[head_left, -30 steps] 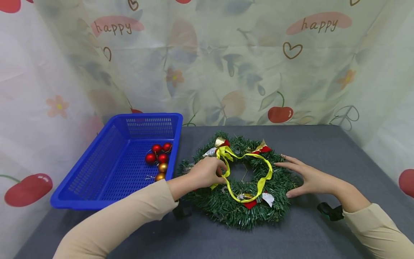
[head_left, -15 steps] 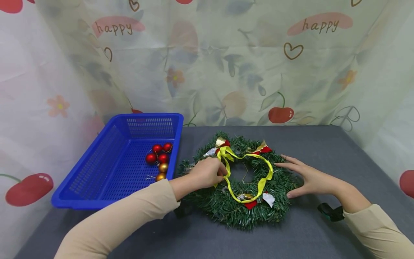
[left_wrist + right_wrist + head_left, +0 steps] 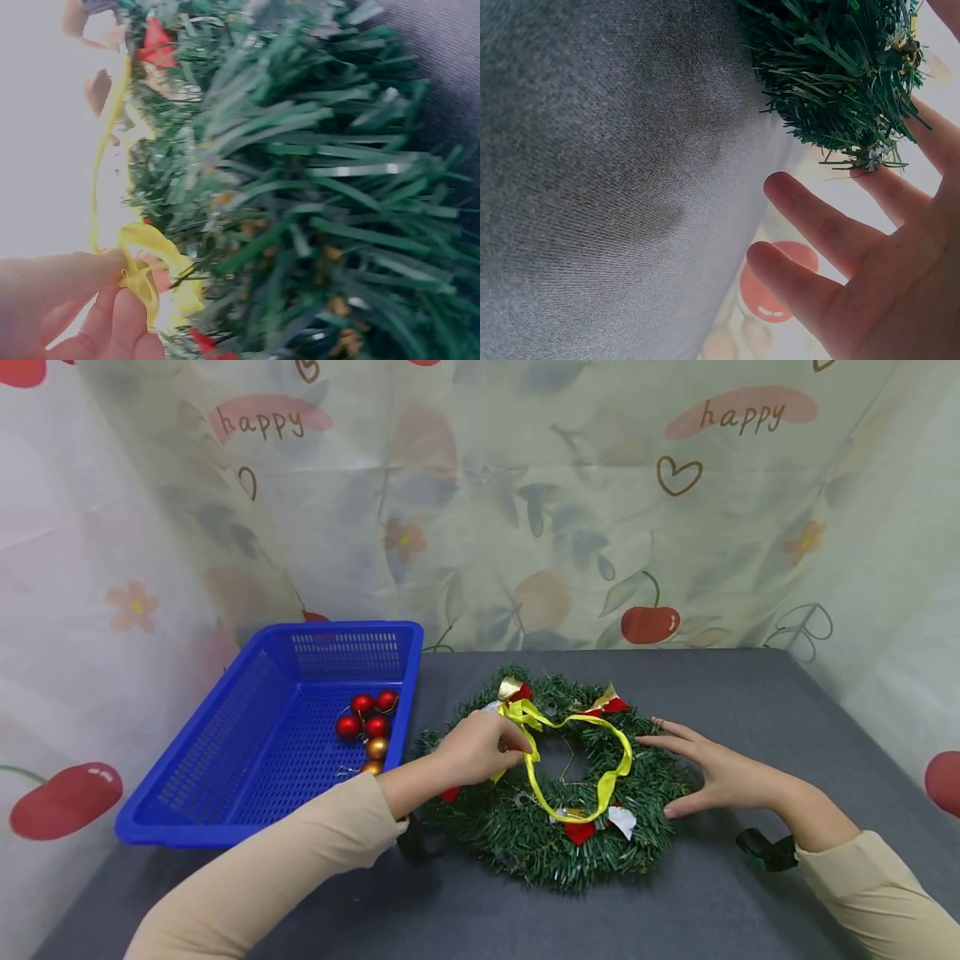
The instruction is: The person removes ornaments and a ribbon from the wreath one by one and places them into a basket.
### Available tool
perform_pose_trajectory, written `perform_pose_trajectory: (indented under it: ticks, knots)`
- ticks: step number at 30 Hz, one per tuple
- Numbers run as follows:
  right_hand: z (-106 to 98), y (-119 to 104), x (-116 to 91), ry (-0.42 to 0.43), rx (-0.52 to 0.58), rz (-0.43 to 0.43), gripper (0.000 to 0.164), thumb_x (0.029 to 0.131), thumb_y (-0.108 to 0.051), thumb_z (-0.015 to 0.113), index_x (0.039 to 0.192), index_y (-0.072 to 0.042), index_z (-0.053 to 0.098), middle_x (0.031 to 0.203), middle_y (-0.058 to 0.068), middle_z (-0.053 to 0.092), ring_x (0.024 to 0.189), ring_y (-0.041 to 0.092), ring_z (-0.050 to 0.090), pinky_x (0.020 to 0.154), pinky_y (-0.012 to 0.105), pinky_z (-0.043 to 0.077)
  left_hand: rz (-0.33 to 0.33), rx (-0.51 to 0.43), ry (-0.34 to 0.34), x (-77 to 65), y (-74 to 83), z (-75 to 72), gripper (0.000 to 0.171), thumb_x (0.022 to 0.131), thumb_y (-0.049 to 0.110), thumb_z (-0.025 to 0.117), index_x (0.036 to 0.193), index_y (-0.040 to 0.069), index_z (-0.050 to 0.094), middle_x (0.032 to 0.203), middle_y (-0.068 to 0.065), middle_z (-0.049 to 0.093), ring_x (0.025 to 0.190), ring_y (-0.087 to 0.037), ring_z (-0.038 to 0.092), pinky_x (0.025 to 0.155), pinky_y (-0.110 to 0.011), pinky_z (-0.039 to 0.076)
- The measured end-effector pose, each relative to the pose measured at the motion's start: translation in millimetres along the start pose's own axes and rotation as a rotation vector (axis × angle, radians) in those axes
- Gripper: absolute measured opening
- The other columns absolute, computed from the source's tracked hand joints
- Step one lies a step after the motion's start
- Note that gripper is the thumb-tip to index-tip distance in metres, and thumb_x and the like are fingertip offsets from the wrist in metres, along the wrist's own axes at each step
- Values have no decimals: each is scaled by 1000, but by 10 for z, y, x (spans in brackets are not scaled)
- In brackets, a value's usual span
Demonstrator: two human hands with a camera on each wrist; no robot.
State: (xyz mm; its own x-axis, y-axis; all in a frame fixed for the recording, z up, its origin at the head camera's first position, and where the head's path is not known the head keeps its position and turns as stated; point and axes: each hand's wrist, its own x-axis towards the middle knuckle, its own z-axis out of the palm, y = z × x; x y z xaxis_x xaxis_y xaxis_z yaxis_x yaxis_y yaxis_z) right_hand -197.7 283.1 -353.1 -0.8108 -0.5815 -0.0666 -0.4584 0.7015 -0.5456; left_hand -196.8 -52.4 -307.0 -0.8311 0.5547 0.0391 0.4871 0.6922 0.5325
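A green tinsel wreath [image 3: 570, 860] lies on the grey table, decorated with red, gold and silver bows. Over its centre runs a yellow ribbon [image 3: 625, 760] in a wide loop, bunched at the upper left. My left hand [image 3: 476, 750] pinches this ribbon between thumb and fingers at the wreath's left side; in the left wrist view the yellow ribbon [image 3: 150, 244] folds over at the fingertips. At the wreath's right edge my right hand [image 3: 723, 772] has its fingers spread, and in the right wrist view some fingertips reach the green needles [image 3: 840, 82].
A blue plastic basket [image 3: 180, 777] stands at the left, with several red baubles [image 3: 348, 727] and gold baubles [image 3: 377, 748] along its right side. A patterned curtain [image 3: 480, 552] closes off the back and sides of the grey table [image 3: 735, 693].
My left hand has moved slightly up with the pinched ribbon, and the ribbon's left part has shifted with it. A red bow piece now shows below the left wrist. My right hand stays still.
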Motion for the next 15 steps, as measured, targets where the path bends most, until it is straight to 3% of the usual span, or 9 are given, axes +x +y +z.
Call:
perform_pose_trajectory:
  ticks: [9,15]
  knots:
    - [7,-2,-10,0,7,4,86,72,-46,76,142,-14,37,152,28,11,134,53,19,92,68,34,35,-81,54,-40,21,-156,15,89,12,61,99,11,72,94,-7,72,64,-13,62,55,-17,45]
    - [13,0,-12,-3,12,4,87,72,-46,75,143,-14,36,152,28,10,134,54,18,92,68,34,33,-136,91,-89,28,-271,16,91,12,59,102,10,70,97,-8,71,70,-15,62,61,-20,46]
